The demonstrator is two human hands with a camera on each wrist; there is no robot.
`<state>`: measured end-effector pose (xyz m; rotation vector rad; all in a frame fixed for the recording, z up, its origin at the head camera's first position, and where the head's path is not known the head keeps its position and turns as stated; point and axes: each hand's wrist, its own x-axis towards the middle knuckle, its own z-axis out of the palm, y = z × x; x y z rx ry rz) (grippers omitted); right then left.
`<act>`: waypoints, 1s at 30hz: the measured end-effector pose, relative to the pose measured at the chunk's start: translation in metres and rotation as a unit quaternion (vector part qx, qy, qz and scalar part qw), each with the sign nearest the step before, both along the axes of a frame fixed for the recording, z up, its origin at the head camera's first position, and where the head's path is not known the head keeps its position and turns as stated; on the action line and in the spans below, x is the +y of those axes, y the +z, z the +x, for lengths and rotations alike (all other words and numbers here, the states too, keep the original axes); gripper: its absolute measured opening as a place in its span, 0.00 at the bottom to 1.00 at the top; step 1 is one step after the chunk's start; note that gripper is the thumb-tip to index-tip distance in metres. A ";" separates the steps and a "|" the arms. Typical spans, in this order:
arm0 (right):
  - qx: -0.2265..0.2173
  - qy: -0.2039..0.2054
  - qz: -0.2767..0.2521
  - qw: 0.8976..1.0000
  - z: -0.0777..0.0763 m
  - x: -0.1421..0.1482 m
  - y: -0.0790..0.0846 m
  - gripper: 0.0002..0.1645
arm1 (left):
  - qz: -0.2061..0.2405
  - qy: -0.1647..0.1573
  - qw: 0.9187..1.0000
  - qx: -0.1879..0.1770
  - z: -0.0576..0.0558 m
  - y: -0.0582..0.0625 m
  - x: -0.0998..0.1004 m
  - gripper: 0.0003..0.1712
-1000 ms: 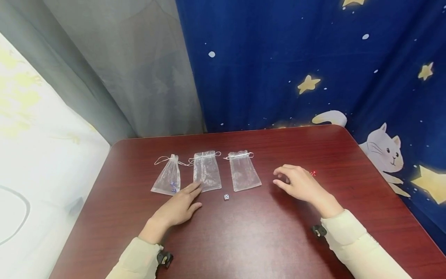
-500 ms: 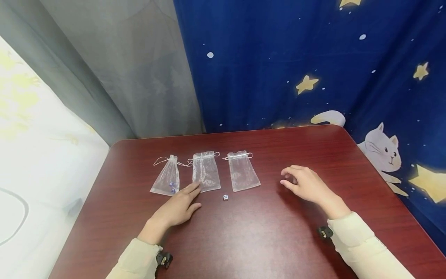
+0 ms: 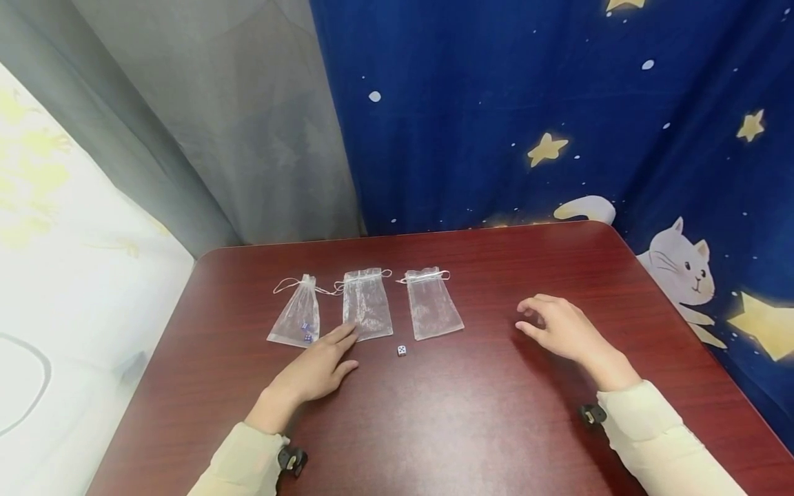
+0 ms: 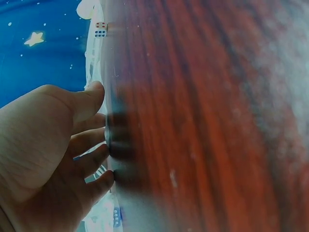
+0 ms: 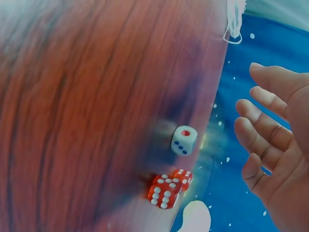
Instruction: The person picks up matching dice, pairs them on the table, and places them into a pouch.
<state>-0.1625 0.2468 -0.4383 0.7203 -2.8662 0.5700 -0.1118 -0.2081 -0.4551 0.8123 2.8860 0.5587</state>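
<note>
My left hand (image 3: pixel 316 368) rests with its fingertips at the lower left corner of the middle sheer drawstring bag (image 3: pixel 367 303). Left of it lies another drawstring bag (image 3: pixel 294 317) with blue dice (image 3: pixel 307 337) inside. A third drawstring bag (image 3: pixel 433 303) lies flat on the right. In front of the bags sits a white die (image 3: pixel 402 350), which also shows beyond the thumb in the left wrist view. Over the table's right side, my right hand (image 3: pixel 561 331) has loosely bent fingers and holds nothing. Near it, the right wrist view shows another white die (image 5: pixel 184 140) and two red dice (image 5: pixel 164 192), hidden in the head view.
The dark red wooden table (image 3: pixel 434 427) has a rounded far edge. Behind it hang a grey curtain (image 3: pixel 248 124) and a blue curtain with stars (image 3: pixel 446 124). A white surface with yellow patterning (image 3: pixel 56 275) stands on the left.
My right hand has moved right, away from the bags, and now covers the red dice seen earlier in the head view. The left hand and the bags have stayed put.
</note>
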 end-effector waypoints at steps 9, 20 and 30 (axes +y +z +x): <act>-0.013 -0.005 0.018 1.000 0.001 0.013 0.002 0.18 | 0.001 -0.002 1.000 -0.002 -0.001 0.001 0.000 0.31; -0.043 -0.006 0.040 0.998 0.003 0.027 0.002 0.24 | -0.002 0.000 1.000 -0.005 -0.001 -0.001 -0.001 0.31; -0.047 -0.016 0.050 0.997 0.006 0.035 0.000 0.18 | -0.005 -0.001 1.000 -0.003 -0.001 -0.001 -0.001 0.31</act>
